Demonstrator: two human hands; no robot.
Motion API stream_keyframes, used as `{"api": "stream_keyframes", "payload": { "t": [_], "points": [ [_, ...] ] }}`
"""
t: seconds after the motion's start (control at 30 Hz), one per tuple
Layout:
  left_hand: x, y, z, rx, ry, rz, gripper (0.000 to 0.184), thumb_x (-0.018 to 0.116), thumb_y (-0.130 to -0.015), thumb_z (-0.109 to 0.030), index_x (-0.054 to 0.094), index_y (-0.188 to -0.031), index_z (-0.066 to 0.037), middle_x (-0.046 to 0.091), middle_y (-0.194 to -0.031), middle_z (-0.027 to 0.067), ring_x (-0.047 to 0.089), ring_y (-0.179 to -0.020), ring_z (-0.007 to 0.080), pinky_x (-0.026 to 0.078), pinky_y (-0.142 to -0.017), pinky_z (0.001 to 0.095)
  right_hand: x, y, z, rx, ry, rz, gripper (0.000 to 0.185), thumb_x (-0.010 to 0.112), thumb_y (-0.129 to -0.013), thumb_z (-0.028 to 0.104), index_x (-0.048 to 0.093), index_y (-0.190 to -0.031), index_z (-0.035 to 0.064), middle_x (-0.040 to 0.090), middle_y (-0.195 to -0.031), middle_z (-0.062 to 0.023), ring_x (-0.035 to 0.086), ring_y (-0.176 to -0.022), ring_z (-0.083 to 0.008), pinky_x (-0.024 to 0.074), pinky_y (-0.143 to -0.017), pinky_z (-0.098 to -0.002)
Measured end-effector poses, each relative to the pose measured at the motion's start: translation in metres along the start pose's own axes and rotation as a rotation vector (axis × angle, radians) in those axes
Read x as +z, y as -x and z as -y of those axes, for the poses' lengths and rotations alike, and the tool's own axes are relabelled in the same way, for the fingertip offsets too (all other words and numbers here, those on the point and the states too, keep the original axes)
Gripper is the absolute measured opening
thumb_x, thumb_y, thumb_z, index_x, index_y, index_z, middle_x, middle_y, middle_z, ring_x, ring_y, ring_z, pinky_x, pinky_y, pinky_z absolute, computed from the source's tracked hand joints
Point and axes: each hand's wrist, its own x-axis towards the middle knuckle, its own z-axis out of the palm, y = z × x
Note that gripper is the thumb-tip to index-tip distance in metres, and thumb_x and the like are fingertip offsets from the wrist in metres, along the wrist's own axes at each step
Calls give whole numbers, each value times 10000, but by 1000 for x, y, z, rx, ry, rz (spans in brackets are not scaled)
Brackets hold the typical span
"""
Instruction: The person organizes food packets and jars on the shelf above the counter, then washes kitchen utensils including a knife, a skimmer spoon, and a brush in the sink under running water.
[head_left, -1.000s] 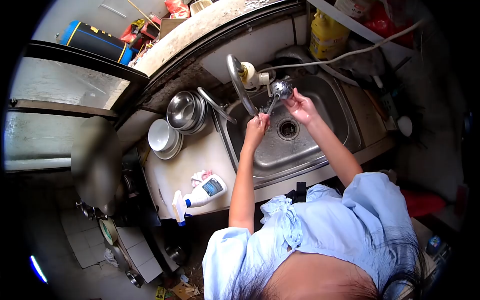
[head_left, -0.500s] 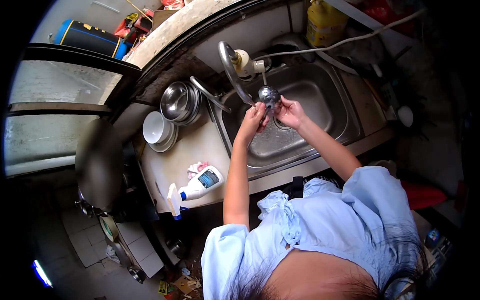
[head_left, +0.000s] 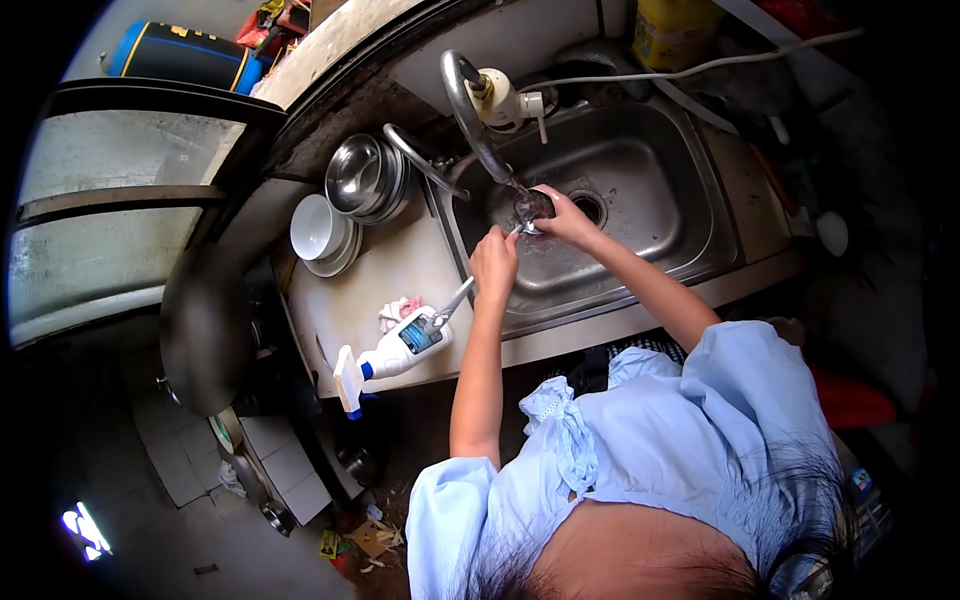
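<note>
My left hand [head_left: 494, 262] is closed around the handle of a metal ladle [head_left: 533, 206], whose handle end sticks out down-left over the counter. The ladle's round head looks dark and shiny; in the earlier view it seems to have holes. My right hand [head_left: 565, 220] grips the ladle's head, with its fingers curled over the edge. Just above, the curved faucet [head_left: 473, 115] runs water onto the head. Both hands are over the left part of the steel sink [head_left: 650, 205].
Left of the sink stand stacked metal bowls [head_left: 357, 176] and white bowls [head_left: 318, 228]. A white spray bottle [head_left: 405, 345] lies on the counter beside a pink-and-white cloth [head_left: 393, 313]. A second thin faucet [head_left: 425, 170] arches near the sink's left edge. A white cable [head_left: 690, 72] runs behind.
The ladle has turned, and its handle now shows beyond my left hand. My right hand has shifted onto the head, which sits lower under the water. The view has shifted slightly.
</note>
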Motion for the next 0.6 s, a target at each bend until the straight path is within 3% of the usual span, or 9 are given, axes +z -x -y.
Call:
{"api": "stream_keyframes", "payload": {
  "t": [0.07,0.13,0.23,0.3,0.43,0.5,0.53,0.57,0.6],
  "points": [
    [2,6,-3,-22,5,-2,202,535,-773,-243,540,-819,-46,586,-745,188,556,-736,368,421,-615,449,2,-14,-7,-116,182,-84,272,644,-701,117,554,-934,10,596,-799,-115,584,-743,-178,473,-581,-308],
    [11,13,-5,-66,-6,-42,184,544,-766,-222,545,-832,-50,586,-746,189,556,-733,374,425,-618,448,8,-21,13,71,475,-158,206,646,-701,227,612,-774,37,583,-682,-164,591,-683,-295,463,-585,-375],
    [11,15,-4,-142,-22,-77,173,552,-759,-209,559,-826,-49,588,-731,183,562,-716,368,432,-606,428,17,-28,28,-13,721,-127,267,633,-703,310,627,-734,45,581,-692,-176,553,-712,-364,447,-599,-396],
    [11,15,1,-195,-20,-96,165,558,-755,-200,569,-814,-46,590,-716,179,567,-699,360,435,-596,413,20,-32,28,67,733,-46,249,587,-749,279,611,-800,37,583,-722,-181,555,-747,-364,445,-620,-400],
    [15,11,27,-280,291,-63,161,555,-762,-187,567,-747,-27,569,-651,159,554,-617,322,411,-555,393,17,-38,3,-342,344,212,277,571,-734,125,505,-983,24,564,-897,-194,531,-845,-357,429,-729,-370],
    [24,11,32,-261,432,-49,133,573,-758,-120,553,-716,4,497,-524,47,451,-496,92,361,-474,262,14,-37,4,-449,158,269,221,570,-740,99,524,-939,13,577,-804,-163,585,-686,-259,449,-643,-336],
    [29,11,32,-205,479,-66,135,561,-773,-100,522,-698,5,447,-499,1,380,-477,59,314,-445,234,14,-37,5,-323,290,237,221,558,-783,192,538,-923,22,568,-753,-132,567,-652,-179,445,-628,-299],
    [35,12,31,-205,481,-65,135,561,-773,-100,522,-698,5,447,-499,1,380,-477,59,314,-445,234,13,-39,7,-321,292,237,221,558,-783,192,538,-923,22,568,-753,-132,567,-652,-179,445,-628,-299],
    [43,10,32,-135,594,-48,129,543,-791,-98,497,-716,-4,429,-493,-8,369,-458,60,299,-425,232,11,-44,19,-116,418,279,248,533,-807,253,545,-918,33,566,-747,-121,547,-629,-154,442,-611,-283]
  ]
}}
